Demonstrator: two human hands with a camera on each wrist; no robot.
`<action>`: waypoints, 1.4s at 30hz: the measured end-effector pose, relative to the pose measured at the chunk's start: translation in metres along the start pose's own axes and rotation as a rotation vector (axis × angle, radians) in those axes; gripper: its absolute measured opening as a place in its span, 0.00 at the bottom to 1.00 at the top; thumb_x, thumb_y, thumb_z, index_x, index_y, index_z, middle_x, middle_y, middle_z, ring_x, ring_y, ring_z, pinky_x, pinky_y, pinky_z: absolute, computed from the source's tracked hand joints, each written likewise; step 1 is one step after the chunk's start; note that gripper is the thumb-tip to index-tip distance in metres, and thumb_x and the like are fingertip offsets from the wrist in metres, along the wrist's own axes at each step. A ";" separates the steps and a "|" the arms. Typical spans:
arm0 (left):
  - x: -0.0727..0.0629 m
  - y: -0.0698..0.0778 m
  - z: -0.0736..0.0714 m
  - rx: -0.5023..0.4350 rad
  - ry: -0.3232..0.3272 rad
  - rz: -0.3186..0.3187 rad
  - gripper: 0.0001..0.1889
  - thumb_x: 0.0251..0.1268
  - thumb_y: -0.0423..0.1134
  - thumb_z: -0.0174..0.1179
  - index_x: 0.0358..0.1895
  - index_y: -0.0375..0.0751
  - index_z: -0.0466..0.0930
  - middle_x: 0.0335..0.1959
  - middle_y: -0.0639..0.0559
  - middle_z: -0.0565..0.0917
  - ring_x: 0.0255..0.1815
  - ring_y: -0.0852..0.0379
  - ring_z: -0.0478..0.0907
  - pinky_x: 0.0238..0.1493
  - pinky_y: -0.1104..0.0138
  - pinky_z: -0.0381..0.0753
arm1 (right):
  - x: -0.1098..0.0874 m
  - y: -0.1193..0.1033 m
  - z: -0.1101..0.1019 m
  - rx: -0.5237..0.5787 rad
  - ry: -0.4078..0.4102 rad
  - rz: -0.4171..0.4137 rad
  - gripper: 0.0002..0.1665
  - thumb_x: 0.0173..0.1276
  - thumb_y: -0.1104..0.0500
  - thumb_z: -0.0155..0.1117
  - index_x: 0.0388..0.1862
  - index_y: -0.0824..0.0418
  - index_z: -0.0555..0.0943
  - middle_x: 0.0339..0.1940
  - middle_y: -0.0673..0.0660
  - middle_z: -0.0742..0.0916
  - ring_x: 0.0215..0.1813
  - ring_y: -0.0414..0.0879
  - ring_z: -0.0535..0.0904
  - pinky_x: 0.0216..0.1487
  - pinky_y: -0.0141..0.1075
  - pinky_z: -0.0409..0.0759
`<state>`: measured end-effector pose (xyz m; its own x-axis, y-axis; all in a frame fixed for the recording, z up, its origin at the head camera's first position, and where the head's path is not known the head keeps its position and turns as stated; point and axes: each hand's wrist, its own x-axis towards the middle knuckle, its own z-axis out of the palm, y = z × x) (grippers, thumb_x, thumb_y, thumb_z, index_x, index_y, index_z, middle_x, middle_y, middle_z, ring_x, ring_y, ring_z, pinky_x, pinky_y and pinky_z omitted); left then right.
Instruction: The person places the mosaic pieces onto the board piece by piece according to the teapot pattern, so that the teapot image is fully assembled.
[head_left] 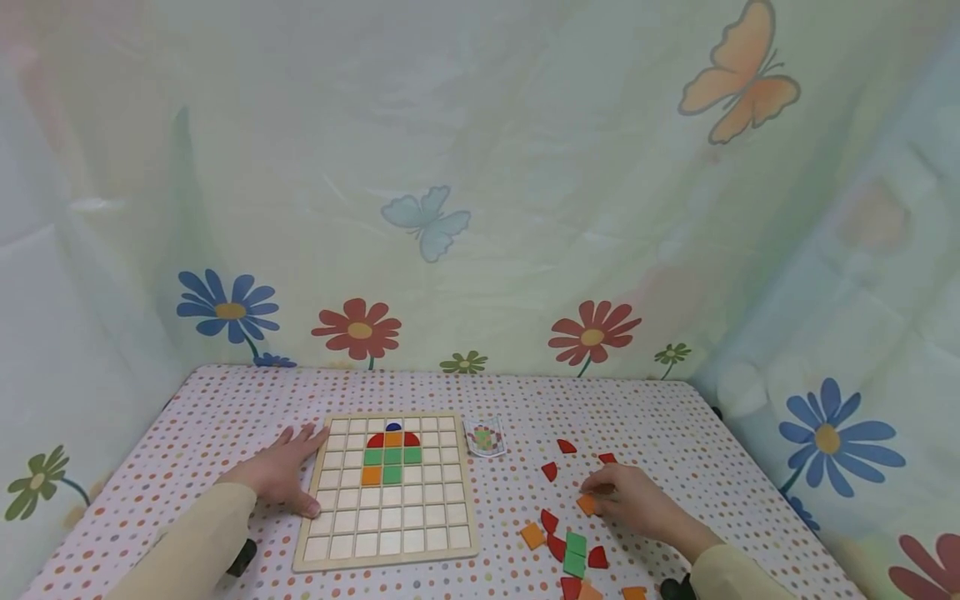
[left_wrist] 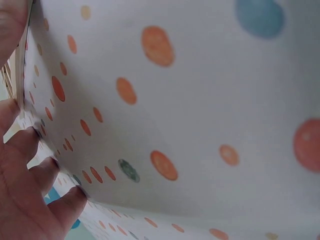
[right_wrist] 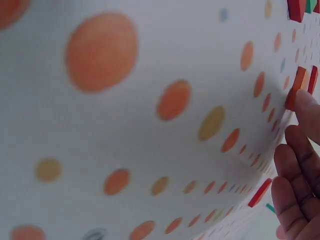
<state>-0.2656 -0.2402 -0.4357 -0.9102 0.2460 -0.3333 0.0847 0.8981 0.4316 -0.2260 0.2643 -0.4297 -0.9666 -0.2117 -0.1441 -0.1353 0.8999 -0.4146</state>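
Note:
A wooden grid board (head_left: 391, 520) lies on the table, with several coloured tiles set in its upper cells. At the board's left edge rests my left hand (head_left: 279, 472), fingers spread and thumb touching the frame. To the right, my right hand (head_left: 628, 502) pinches an orange square tile (head_left: 587, 504) at the tabletop. The right wrist view shows the thumb against this orange tile (right_wrist: 296, 92), while the index finger is mostly out of sight. On the board, green squares (head_left: 392, 456) sit below red quarter-round pieces (head_left: 375, 440) and a blue piece (head_left: 393, 427).
A small pattern card (head_left: 485, 437) lies beside the board's upper right corner. Loose red pieces (head_left: 566, 447), green squares (head_left: 575, 545) and another orange square (head_left: 532, 536) are scattered near the right hand. A dark object (head_left: 242, 557) is by the left forearm.

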 end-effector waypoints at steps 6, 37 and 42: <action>0.000 -0.001 0.001 0.008 0.004 0.003 0.65 0.37 0.51 0.83 0.81 0.37 0.53 0.82 0.27 0.47 0.81 0.22 0.38 0.73 0.26 0.50 | 0.000 0.003 0.002 -0.022 0.017 0.041 0.09 0.59 0.66 0.77 0.37 0.56 0.88 0.36 0.47 0.88 0.40 0.41 0.81 0.45 0.42 0.84; -0.004 0.004 0.001 0.021 0.019 -0.007 0.64 0.39 0.50 0.83 0.81 0.36 0.54 0.82 0.27 0.48 0.81 0.22 0.39 0.73 0.26 0.50 | 0.025 -0.055 0.001 -0.080 0.054 -0.063 0.08 0.59 0.61 0.79 0.37 0.55 0.88 0.35 0.46 0.86 0.40 0.40 0.80 0.45 0.40 0.83; -0.002 0.005 0.001 0.025 0.018 -0.022 0.65 0.38 0.50 0.83 0.81 0.37 0.53 0.82 0.28 0.48 0.81 0.22 0.39 0.73 0.26 0.50 | 0.042 -0.083 0.008 -0.061 0.036 -0.113 0.07 0.61 0.62 0.77 0.38 0.57 0.88 0.35 0.47 0.86 0.41 0.42 0.81 0.46 0.42 0.85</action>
<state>-0.2630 -0.2363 -0.4336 -0.9189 0.2200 -0.3273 0.0748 0.9120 0.4032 -0.2535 0.1773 -0.4087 -0.9516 -0.3000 -0.0674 -0.2552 0.8930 -0.3708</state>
